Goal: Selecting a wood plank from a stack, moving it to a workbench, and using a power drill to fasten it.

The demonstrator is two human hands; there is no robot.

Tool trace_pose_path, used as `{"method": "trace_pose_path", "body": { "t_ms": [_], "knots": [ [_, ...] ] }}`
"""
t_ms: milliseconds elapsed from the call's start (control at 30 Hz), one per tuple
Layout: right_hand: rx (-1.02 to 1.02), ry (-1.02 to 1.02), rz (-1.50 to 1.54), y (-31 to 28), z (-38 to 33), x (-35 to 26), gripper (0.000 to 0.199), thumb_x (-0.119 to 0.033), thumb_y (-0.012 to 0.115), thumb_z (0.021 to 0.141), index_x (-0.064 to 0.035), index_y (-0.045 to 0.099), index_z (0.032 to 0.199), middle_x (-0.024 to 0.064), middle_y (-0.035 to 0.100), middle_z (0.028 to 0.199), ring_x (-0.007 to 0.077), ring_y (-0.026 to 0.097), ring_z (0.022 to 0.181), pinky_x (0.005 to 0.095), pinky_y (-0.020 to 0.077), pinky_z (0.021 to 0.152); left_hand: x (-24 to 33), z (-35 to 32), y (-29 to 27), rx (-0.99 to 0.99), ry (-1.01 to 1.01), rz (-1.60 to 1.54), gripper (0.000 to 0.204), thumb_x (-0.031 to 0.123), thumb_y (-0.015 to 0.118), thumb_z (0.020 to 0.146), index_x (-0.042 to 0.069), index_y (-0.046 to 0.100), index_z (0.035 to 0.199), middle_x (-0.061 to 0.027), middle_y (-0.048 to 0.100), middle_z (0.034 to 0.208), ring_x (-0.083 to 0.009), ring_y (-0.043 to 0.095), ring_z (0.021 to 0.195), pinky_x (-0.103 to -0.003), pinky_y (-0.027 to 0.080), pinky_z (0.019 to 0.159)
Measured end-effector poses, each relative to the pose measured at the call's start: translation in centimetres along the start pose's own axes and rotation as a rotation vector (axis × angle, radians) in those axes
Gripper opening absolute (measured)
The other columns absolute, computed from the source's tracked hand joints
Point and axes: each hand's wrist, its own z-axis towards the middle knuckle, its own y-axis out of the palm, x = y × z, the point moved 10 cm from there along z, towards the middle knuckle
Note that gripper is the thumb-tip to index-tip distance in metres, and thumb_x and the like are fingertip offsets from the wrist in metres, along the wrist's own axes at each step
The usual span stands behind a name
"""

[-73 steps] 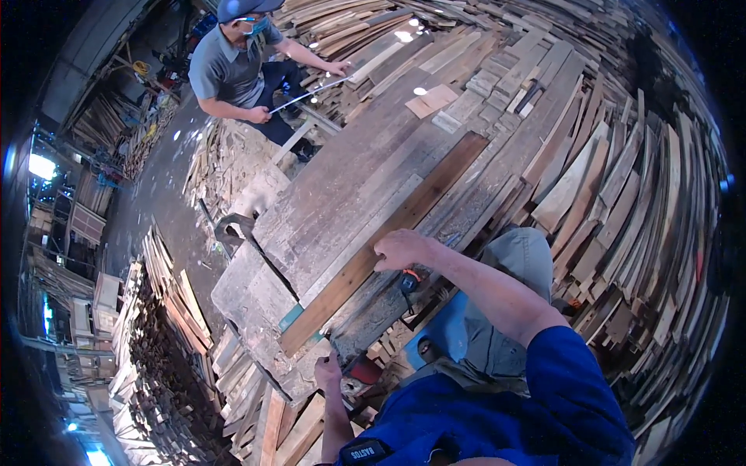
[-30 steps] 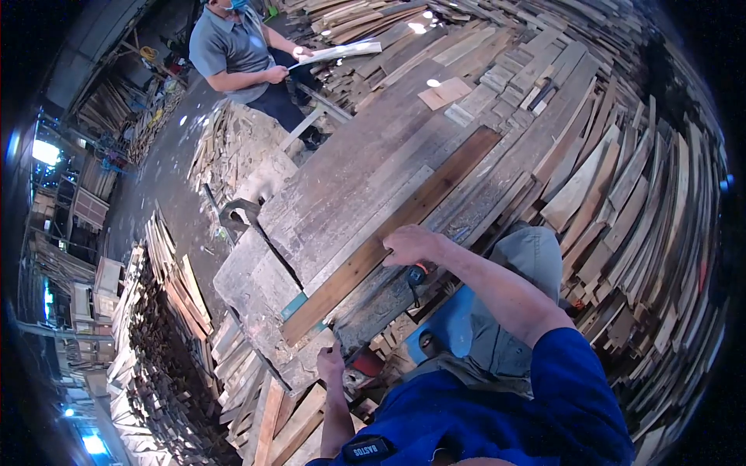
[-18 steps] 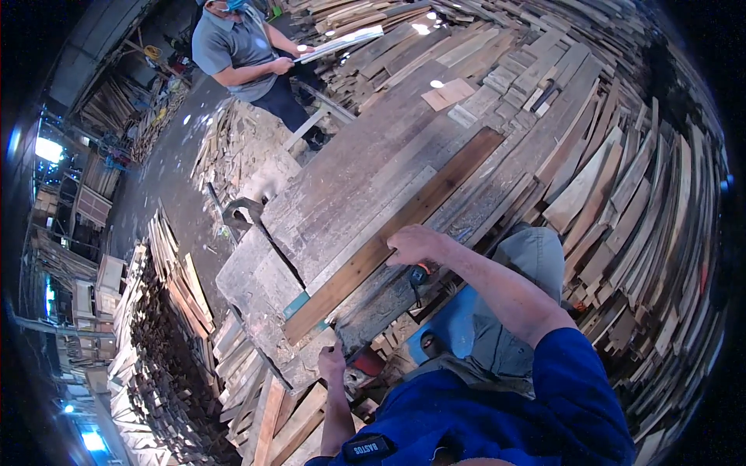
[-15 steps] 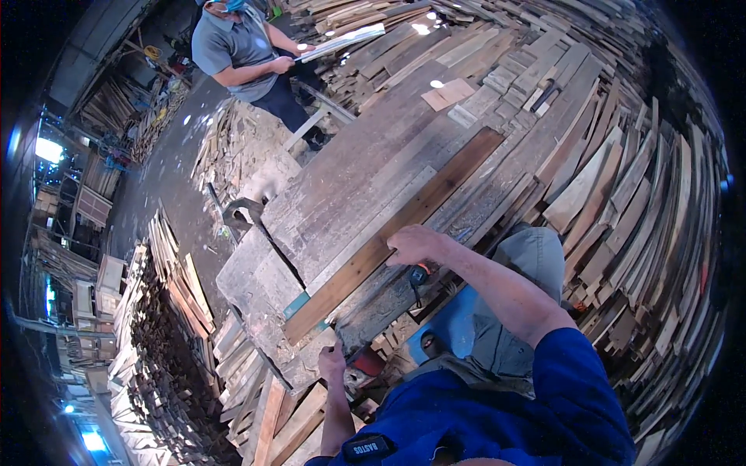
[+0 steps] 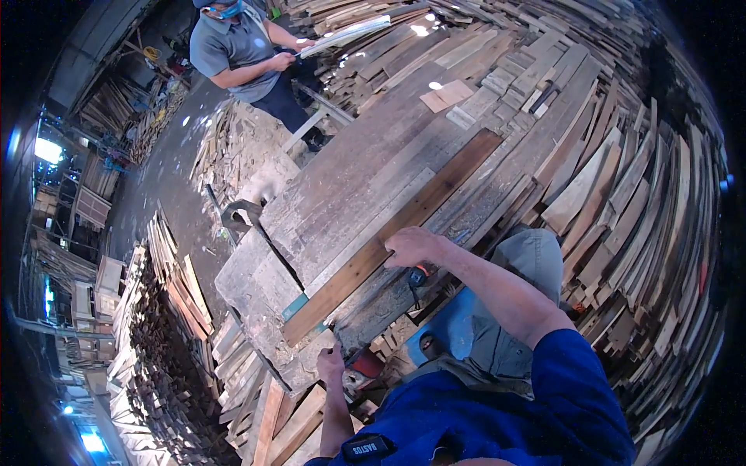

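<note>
A long brown wooden plank lies diagonally across the worn wooden worktable. My right hand grips its near edge around the middle, the thumb side toward the wood. My left hand is closed low at the table's near left edge, short of the plank's near end. What it grips, if anything, is too small and shadowed to make out. Below my right wrist, a black and orange tool that looks like a tape measure sits at the table's near side.
A curved metal machine part rises at the table's left edge. Stacked short boards cover its far end. Long strips of wood crowd the right, and a lumber pile stands left. Across the table, a masked person holds pale strips.
The person across has shifted slightly and lifted the pale strips a little. My hands and the plank keep practically the same positions.
</note>
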Motion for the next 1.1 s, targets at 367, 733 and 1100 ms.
{"method": "trace_pose_path", "body": {
  "t_ms": [367, 733, 1100],
  "knots": [
    [-0.005, 0.011, 0.002, -0.7, -0.6, -0.8, 0.047, -0.046, 0.067, 0.082, -0.0049, 0.069, 0.104, 0.0193, 0.069, 0.106, 0.0361, 0.064, 0.107, 0.0473, 0.0494, 0.092, -0.1, -0.2, -0.1, -0.007, -0.002, -0.004, 0.058, 0.057, 0.061, 0.084, 0.002, 0.073, 0.1, -0.0235, 0.071, 0.103, -0.0397, 0.068, 0.1, -0.048, 0.051, 0.089],
    [-0.014, 0.021, 0.009, -0.7, -1.0, -0.9, 0.05, -0.048, 0.067, 0.082, -0.0043, 0.069, 0.106, 0.0192, 0.069, 0.108, 0.0361, 0.064, 0.107, 0.0472, 0.0494, 0.092, -0.1, -0.3, -0.2, -0.027, -0.049, 0.044, 0.058, 0.058, 0.061, 0.085, 0.005, 0.073, 0.104, -0.0213, 0.07, 0.109, -0.0381, 0.067, 0.103, -0.048, 0.051, 0.091],
    [-0.025, 0.02, -0.001, -0.1, -0.4, -0.6, 0.05, -0.048, 0.067, 0.082, -0.0036, 0.069, 0.105, 0.0194, 0.069, 0.108, 0.0363, 0.064, 0.108, 0.047, 0.0495, 0.092, -0.5, -0.1, -0.3, -0.01, -0.048, 0.013, 0.056, 0.058, 0.062, 0.084, 0.006, 0.073, 0.102, -0.021, 0.071, 0.105, -0.0384, 0.068, 0.101, -0.049, 0.052, 0.089]
  ]
}}
